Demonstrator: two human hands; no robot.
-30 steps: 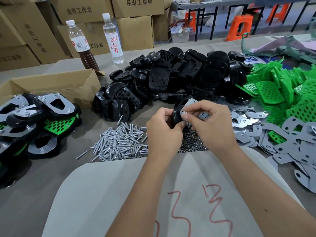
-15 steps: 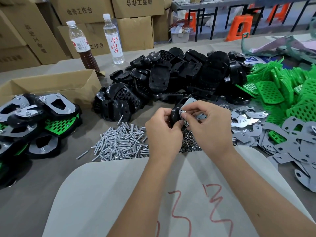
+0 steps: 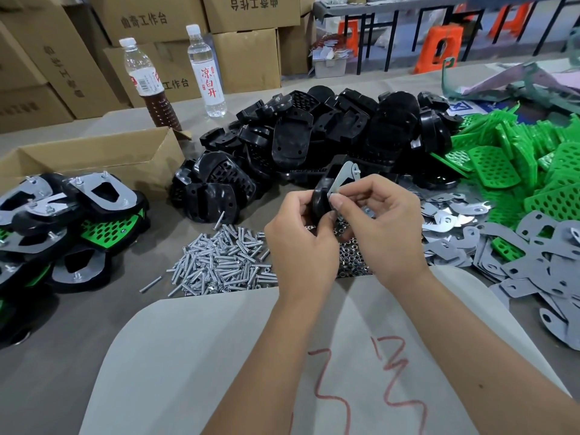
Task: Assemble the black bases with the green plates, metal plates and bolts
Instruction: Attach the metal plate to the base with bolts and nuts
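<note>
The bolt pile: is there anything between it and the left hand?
Nothing visible. The left hand holds the black base just above and right of the bolt pile, with only bare table around.

The clear plastic water bottle with a white cap (image 3: 205,70) bears a white label with red characters 凉白开; the brown cardboard cartons stacked behind (image 3: 147,20) carry black print, upside down, reading 曲奇工作台; the pale grey sheet at the table's near edge (image 3: 219,356) shows red hand-drawn marks, illegible.

Two bottles (image 3: 205,70) before stacked cardboard boxes (image 3: 248,58)
</note>
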